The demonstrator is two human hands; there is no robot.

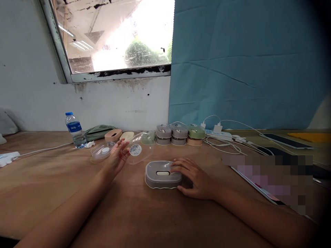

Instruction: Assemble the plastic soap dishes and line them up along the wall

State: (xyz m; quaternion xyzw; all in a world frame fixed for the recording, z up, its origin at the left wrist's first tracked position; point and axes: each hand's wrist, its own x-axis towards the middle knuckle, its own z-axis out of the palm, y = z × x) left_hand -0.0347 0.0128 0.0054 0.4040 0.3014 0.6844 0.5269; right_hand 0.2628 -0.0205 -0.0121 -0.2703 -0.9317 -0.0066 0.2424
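A grey oval box (162, 175) with a pale insert on top lies on the brown table (144, 213) in front of me. My right hand (194, 178) rests against its right side, fingers laid over the top edge. My left hand (118, 155) is raised just left of it, fingers around the edge of a clear plastic lid (138, 150) bearing a round sticker. A second clear lid (102, 151) lies flat on the table to the left of that hand.
Along the wall stand pink, cream, green and grey boxes (178, 134), some stacked. A water bottle (74, 129) and a green pouch (99, 132) sit far left. A power strip with white cables (219, 135), a phone (286, 140) and a tablet lie to the right.
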